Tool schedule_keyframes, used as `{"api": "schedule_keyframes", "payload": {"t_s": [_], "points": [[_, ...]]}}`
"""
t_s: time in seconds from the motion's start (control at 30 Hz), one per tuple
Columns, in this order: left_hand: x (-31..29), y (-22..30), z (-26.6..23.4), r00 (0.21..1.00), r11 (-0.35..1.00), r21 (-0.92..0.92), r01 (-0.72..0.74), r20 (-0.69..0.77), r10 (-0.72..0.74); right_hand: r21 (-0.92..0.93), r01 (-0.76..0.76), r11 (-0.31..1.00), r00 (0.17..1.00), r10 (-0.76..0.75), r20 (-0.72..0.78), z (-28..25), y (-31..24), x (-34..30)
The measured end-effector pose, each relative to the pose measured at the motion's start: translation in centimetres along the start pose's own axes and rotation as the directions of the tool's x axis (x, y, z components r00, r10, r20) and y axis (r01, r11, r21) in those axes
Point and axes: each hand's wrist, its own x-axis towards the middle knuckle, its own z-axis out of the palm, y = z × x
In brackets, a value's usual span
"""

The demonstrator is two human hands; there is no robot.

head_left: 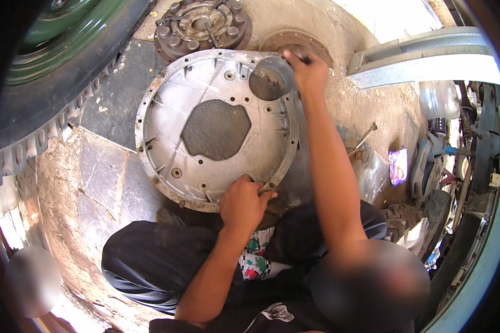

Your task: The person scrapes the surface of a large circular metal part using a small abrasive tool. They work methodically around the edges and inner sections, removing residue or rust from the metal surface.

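Head view, looking straight down: large round grey metal housing plate (216, 130) lying flat on the dirty stone floor (105, 183), inner face up, ribbed, ringed with bolt holes, with a dark greasy patch at its middle. Left hand (243, 204) at the near rim, fingers curled over the edge and clamped on it, pinning the plate against the knees. Right hand (307, 71) stretched to the far rim, fingers closed around a small dark round cup (270, 79) tipped toward the plate's upper right; something thin pokes out of the fist, too blurred to name. Behind the plate, touching or nearly touching its far edge, a rusty clutch assembly (203, 25) with a ring of bolts, and just beside that a worn brown disc (297, 44). Green-rimmed tyre (33, 94) curving along the left. Grey metal beam (422, 58) at upper right, clutter of parts and a small coloured packet (398, 165) further right.

Judged from this: worth keeping the near-rim grip firm so the plate cannot rock, tilting the cup slowly, aiming at the grimy zones rather than the bolt holes, keeping the elbow clear of the sharp rim
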Motion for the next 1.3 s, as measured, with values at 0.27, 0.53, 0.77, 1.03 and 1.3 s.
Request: {"api": "schedule_keyframes", "payload": {"t_s": [0.27,0.53,0.77,1.03,1.3], "points": [[0.1,-0.3,0.2,1.000,1.000,0.020,-0.016,-0.015,0.016,0.039,-0.010,0.999,1.000,0.010,0.014,0.0,0.2,-0.2],[0.1,-1.1,1.0,0.995,0.998,-0.021,-0.060,-0.082,0.058,0.119,0.026,0.993,0.998,-0.032,0.047,0.5,0.3,-1.3],[0.2,-0.7,0.6,0.998,0.999,0.002,-0.043,-0.038,0.043,0.399,-0.056,0.915,0.997,0.072,-0.026,1.1,1.3,-1.6],[0.1,-0.5,0.4,0.999,1.000,0.010,-0.014,-0.045,0.014,0.852,-0.356,0.384,0.891,0.414,0.185,-7.6,-3.9,-8.3],[0.2,-0.8,0.7,0.909,0.948,0.022,-0.318,-0.276,0.311,0.679,-0.569,0.464,0.822,0.281,0.496,-16.0,-2.6,-20.9]]}}
